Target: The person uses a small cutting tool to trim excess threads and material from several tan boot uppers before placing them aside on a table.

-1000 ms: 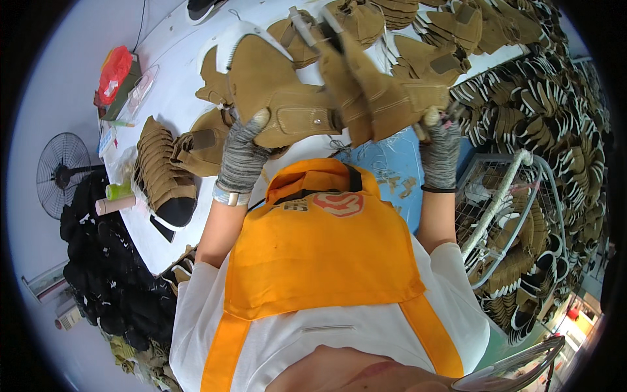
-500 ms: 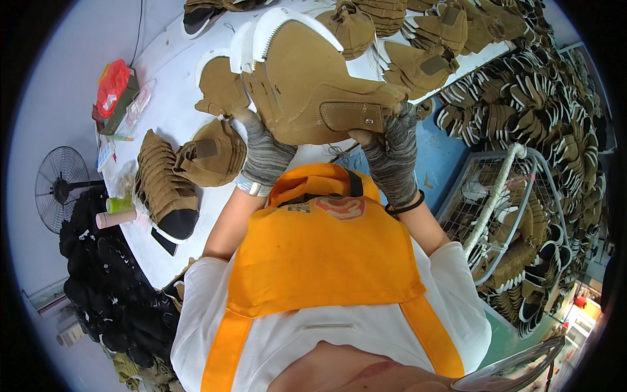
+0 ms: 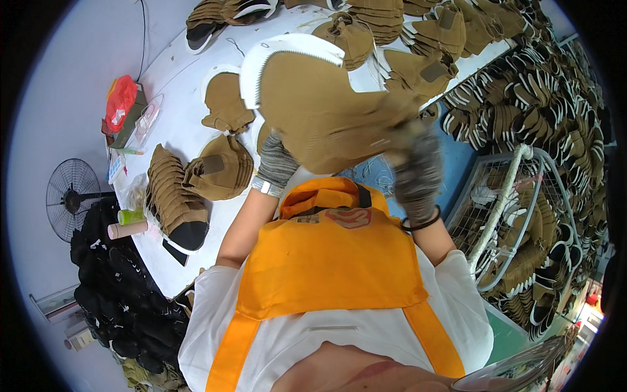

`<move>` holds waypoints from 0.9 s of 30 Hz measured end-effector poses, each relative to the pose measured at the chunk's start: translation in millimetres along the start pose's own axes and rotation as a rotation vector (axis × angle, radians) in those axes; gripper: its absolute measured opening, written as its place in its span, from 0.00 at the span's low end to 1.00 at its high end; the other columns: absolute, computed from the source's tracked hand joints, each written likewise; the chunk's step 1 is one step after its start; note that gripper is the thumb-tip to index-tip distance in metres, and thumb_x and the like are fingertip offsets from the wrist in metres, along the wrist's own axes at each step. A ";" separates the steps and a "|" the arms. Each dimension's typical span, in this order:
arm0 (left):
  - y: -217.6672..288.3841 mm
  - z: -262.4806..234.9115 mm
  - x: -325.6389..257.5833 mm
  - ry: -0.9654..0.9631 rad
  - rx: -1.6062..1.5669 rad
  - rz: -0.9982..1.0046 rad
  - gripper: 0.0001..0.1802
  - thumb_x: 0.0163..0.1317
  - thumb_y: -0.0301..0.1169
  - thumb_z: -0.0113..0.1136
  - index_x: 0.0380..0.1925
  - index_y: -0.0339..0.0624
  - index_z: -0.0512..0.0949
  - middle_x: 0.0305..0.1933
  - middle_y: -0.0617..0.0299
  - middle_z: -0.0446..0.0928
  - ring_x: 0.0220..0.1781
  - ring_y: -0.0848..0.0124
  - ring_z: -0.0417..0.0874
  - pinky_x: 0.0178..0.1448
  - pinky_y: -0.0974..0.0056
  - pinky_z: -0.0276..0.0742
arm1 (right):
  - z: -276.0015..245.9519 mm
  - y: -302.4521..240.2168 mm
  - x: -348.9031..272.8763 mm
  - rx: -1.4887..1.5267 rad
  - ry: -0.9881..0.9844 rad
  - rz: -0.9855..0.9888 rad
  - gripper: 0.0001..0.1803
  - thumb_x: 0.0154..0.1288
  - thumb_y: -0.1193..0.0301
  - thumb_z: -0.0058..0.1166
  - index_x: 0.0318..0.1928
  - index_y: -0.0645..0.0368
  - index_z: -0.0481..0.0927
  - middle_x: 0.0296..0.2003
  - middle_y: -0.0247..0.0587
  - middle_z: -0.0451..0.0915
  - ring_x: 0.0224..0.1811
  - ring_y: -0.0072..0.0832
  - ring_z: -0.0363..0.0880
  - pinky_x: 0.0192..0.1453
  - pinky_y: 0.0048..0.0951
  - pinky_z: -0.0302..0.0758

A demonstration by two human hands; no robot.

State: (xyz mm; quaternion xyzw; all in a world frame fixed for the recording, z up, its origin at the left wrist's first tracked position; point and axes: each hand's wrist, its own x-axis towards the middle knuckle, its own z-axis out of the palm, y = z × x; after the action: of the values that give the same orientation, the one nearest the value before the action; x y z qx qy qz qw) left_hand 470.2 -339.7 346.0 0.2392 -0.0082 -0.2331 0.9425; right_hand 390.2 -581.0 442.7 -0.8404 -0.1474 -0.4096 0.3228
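A brown shoe upper [image 3: 320, 111] with a white, saw-toothed strip along its toe edge is spread in front of me above the table. My left hand [image 3: 278, 162], in a grey knit glove, holds its lower left side; the fingers are hidden behind the material. At the upper's right end is my right hand [image 3: 418, 168], gloved the same way and smeared by motion, its fingers closed on the blurred edge. Part of another brown piece with a white rim shows behind the held upper, just above my left hand; whether I hold it too is unclear.
On the white table [image 3: 176, 98] lie a single upper [image 3: 227, 101], nested uppers [image 3: 219, 168] and a stacked row [image 3: 173, 189]. More stacks line the far edge. A wire basket [image 3: 516, 215] of uppers stands right; a fan [image 3: 70, 196] and black pile [image 3: 124, 287] are left.
The held upper has turned so its stitched patch no longer shows, and the layered white edges now appear as one. My right hand has moved slightly right and down, blurring.
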 end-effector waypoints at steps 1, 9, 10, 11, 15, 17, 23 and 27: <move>-4.1 -0.6 1.9 -0.011 -0.081 -0.033 0.38 0.60 0.50 0.55 0.65 0.44 0.56 0.67 0.52 0.59 0.68 0.54 0.61 0.69 0.45 0.60 | -7.1 13.2 -7.9 0.497 0.150 0.501 0.21 0.61 0.64 0.58 0.52 0.60 0.73 0.44 0.41 0.76 0.46 0.31 0.77 0.49 0.28 0.74; -75.5 -1.2 34.3 0.174 -0.307 -0.311 0.37 0.63 0.51 0.50 0.66 0.43 0.55 0.68 0.50 0.58 0.69 0.51 0.59 0.71 0.44 0.54 | -74.5 136.7 -18.3 2.084 0.349 0.888 0.16 0.71 0.65 0.43 0.51 0.62 0.72 0.43 0.42 0.77 0.33 0.26 0.74 0.33 0.23 0.73; -84.1 -2.3 41.9 0.173 -0.344 -0.336 0.36 0.64 0.51 0.50 0.65 0.42 0.56 0.68 0.50 0.59 0.68 0.51 0.60 0.70 0.45 0.56 | -75.8 139.8 -29.0 1.791 0.599 1.058 0.16 0.69 0.66 0.45 0.52 0.61 0.72 0.47 0.43 0.76 0.45 0.34 0.75 0.50 0.34 0.76; -92.0 -5.6 49.2 0.197 -0.336 -0.354 0.35 0.64 0.51 0.50 0.65 0.42 0.57 0.67 0.50 0.60 0.67 0.51 0.61 0.70 0.44 0.57 | -80.1 139.4 -34.3 1.865 0.490 0.964 0.18 0.70 0.66 0.43 0.56 0.60 0.69 0.53 0.46 0.72 0.53 0.36 0.71 0.62 0.42 0.69; -118.5 -28.6 89.4 0.273 -0.242 -0.268 0.33 0.63 0.49 0.52 0.63 0.42 0.60 0.64 0.50 0.64 0.64 0.51 0.67 0.66 0.46 0.64 | -97.7 149.6 -43.1 1.564 0.780 1.185 0.17 0.71 0.66 0.42 0.56 0.58 0.69 0.51 0.45 0.72 0.51 0.37 0.72 0.57 0.43 0.72; -129.0 -57.8 115.1 0.259 -0.230 -0.185 0.32 0.63 0.48 0.53 0.62 0.42 0.61 0.63 0.51 0.66 0.63 0.53 0.68 0.66 0.47 0.66 | -109.1 176.0 -65.3 1.952 0.828 1.045 0.20 0.71 0.63 0.39 0.59 0.58 0.64 0.56 0.45 0.68 0.56 0.37 0.68 0.62 0.43 0.67; -146.4 -162.8 158.6 0.599 -0.070 -0.134 0.27 0.66 0.46 0.49 0.60 0.45 0.65 0.61 0.57 0.69 0.62 0.56 0.69 0.67 0.51 0.66 | -103.8 200.6 -42.8 1.890 0.488 0.641 0.23 0.71 0.58 0.37 0.62 0.56 0.60 0.58 0.42 0.65 0.59 0.36 0.65 0.64 0.41 0.64; -105.8 -48.1 129.2 0.896 0.268 -0.158 0.26 0.67 0.42 0.49 0.61 0.43 0.65 0.63 0.56 0.67 0.61 0.60 0.69 0.66 0.58 0.63 | -79.3 188.2 -35.8 1.851 0.345 0.525 0.26 0.72 0.55 0.35 0.63 0.55 0.57 0.59 0.40 0.64 0.60 0.35 0.64 0.66 0.40 0.62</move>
State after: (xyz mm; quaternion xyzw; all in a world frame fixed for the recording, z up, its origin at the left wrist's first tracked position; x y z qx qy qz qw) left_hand 545.3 -457.6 242.9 0.4358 0.3872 -0.1750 0.7934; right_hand 417.3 -773.8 371.5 -0.1894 -0.1695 -0.1645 0.9531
